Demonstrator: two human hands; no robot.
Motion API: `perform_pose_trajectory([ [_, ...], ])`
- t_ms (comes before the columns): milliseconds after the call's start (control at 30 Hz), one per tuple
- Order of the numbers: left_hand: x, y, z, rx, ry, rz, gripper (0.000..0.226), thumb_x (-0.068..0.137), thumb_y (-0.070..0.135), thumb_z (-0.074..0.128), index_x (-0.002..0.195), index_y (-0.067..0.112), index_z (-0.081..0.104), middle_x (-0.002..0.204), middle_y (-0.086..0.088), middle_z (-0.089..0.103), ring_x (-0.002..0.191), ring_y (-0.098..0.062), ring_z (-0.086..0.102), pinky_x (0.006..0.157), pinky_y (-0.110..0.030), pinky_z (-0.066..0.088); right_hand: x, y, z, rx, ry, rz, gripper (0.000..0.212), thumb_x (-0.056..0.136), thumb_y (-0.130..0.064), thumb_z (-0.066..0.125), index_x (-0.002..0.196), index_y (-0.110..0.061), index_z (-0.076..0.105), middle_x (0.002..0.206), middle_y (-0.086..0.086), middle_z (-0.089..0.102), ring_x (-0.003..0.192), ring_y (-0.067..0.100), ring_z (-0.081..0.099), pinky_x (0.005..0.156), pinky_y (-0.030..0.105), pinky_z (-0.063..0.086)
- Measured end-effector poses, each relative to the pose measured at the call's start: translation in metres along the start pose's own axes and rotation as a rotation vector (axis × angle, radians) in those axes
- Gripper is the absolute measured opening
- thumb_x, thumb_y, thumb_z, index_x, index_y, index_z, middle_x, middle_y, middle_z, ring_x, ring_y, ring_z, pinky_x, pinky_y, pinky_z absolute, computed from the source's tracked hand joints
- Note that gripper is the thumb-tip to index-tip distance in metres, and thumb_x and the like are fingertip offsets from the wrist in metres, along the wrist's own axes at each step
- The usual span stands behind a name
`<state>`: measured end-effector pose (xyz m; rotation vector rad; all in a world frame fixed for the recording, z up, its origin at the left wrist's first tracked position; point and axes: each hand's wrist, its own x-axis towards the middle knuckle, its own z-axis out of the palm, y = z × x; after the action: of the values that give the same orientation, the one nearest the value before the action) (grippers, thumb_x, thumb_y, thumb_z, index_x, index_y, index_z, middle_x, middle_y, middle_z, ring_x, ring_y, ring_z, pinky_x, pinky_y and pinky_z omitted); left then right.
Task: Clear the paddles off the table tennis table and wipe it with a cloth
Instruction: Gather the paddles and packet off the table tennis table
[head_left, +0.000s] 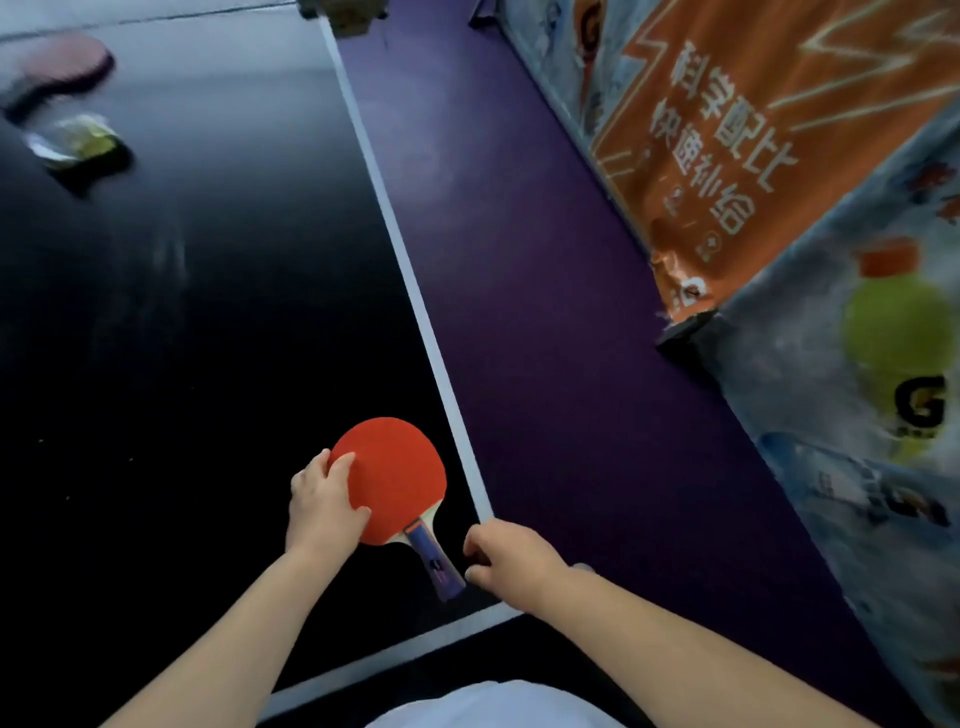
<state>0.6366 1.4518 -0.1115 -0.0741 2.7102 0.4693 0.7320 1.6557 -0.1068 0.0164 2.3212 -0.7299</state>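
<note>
**Paddle at the near right corner, a hand at each end**

A red paddle lies flat on the dark table at lower centre of the frame, tucked into the corner where the white side line meets the white end line. Its blade stops just short of the side line. Its blue handle points down and to the right, toward the corner.

The left hand holds the blade at its left rim, with a finger and the thumb laid on the red rubber and the other fingers curled at the edge. The right hand sits just beside the butt of the handle with its fingers curled. Whether they have closed on the handle or only touch it cannot be told.

In the upper left of the frame, well apart from the hands, lies a second paddle, blurred, with its red face up. Just below it is a clear packet with something yellow-green inside. A broad stretch of dark tabletop runs between these two things and the near corner.

Right of the side line, a strip of purple floor runs from top to bottom of the frame. An orange banner barrier bounds the strip at upper right, and a pale barrier printed with a bottle bounds it at lower right. The two barriers meet at a dark joint at mid right. A white garment shows at the bottom edge.
</note>
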Motion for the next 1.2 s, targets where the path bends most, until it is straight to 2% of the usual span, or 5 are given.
perform_pose_trajectory([
  [133, -0.017, 0.028, 0.014, 0.15, 0.135, -0.097, 0.063, 0.083, 0.013, 0.063, 0.141, 0.017, 0.039, 0.15, -0.012, 0.026, 0.134, -0.031, 0.023, 0.108, -0.044, 0.027, -0.013, 0.051, -0.053, -0.085, 0.03, -0.117, 0.025, 0.098, -0.026, 0.054, 0.121, -0.016, 0.059, 0.115, 0.002, 0.059, 0.1, 0.022, 0.059, 0.083, 0.033, 0.047],
  [300, -0.039, 0.086, 0.037, 0.066, 0.2, -0.178, 0.052, 0.083, 0.01, 0.065, 0.132, 0.012, 0.052, 0.144, -0.013, 0.038, 0.131, -0.033, 0.028, 0.107, -0.046, 0.026, -0.039, 0.115, -0.117, -0.113, 0.115, -0.165, 0.023, 0.099, -0.024, 0.052, 0.119, -0.02, 0.061, 0.108, -0.006, 0.061, 0.088, 0.009, 0.054, 0.073, 0.02, 0.039],
  [500, -0.048, 0.14, 0.051, -0.059, 0.254, -0.129, 0.042, 0.083, 0.011, 0.066, 0.124, 0.017, 0.059, 0.136, -0.005, 0.049, 0.13, -0.026, 0.031, 0.106, -0.043, 0.03, -0.031, 0.146, -0.174, -0.117, 0.17, -0.203, 0.019, 0.098, -0.023, 0.052, 0.114, -0.021, 0.063, 0.099, -0.01, 0.06, 0.087, 0.008, 0.057, 0.073, 0.021, 0.044],
  [767, -0.008, 0.178, 0.024, -0.234, 0.346, -0.077, 0.033, 0.088, 0.008, 0.059, 0.12, 0.015, 0.061, 0.126, 0.002, 0.056, 0.119, -0.017, 0.046, 0.091, -0.03, 0.04, 0.025, 0.133, -0.235, -0.156, 0.158, -0.283, 0.018, 0.096, -0.022, 0.053, 0.11, -0.021, 0.065, 0.098, -0.012, 0.06, 0.092, 0.008, 0.058, 0.081, 0.025, 0.049],
  [1200, 0.156, 0.184, -0.073, -0.493, 0.491, -0.221, 0.029, 0.089, 0.013, 0.059, 0.117, 0.019, 0.062, 0.115, 0.005, 0.059, 0.101, -0.007, 0.05, 0.081, -0.023, 0.042, 0.186, 0.038, -0.39, -0.34, 0.15, -0.38, 0.019, 0.096, -0.022, 0.053, 0.109, -0.021, 0.066, 0.102, -0.008, 0.063, 0.091, 0.01, 0.056, 0.078, 0.022, 0.046],
])
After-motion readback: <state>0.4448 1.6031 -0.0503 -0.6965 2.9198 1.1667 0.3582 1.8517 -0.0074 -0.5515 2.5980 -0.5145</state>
